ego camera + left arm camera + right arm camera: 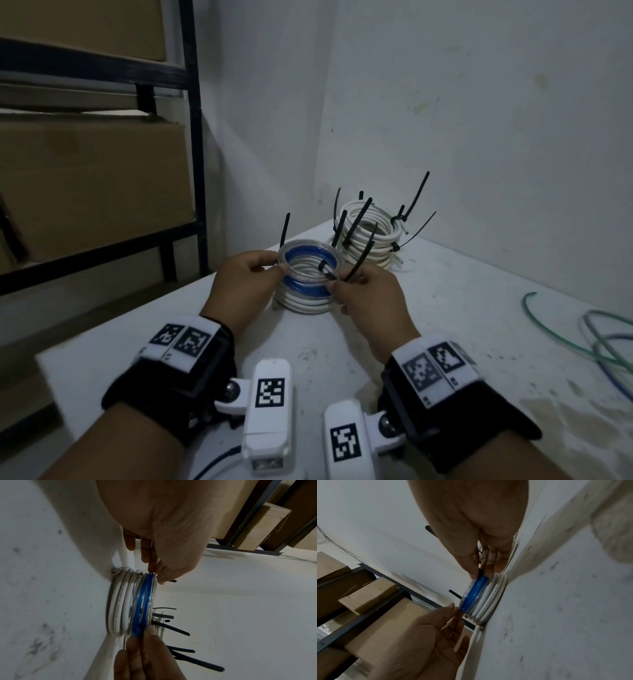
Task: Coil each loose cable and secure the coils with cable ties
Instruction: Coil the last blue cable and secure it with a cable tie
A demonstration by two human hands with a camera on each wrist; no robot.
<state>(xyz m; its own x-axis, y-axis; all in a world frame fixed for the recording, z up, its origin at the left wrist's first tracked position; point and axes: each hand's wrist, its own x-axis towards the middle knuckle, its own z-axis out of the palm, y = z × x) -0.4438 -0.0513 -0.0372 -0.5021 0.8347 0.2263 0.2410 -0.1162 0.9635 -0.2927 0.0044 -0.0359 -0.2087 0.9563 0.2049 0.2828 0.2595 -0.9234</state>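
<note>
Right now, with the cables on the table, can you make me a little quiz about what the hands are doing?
1. True or false: the blue coil sits on top of a white coil.
2. What does the right hand pinch? A) a black cable tie B) scissors C) tape
3. Fill in: the left hand holds the blue coil's ____ side.

Key: 1 true; 2 A; 3 left
</note>
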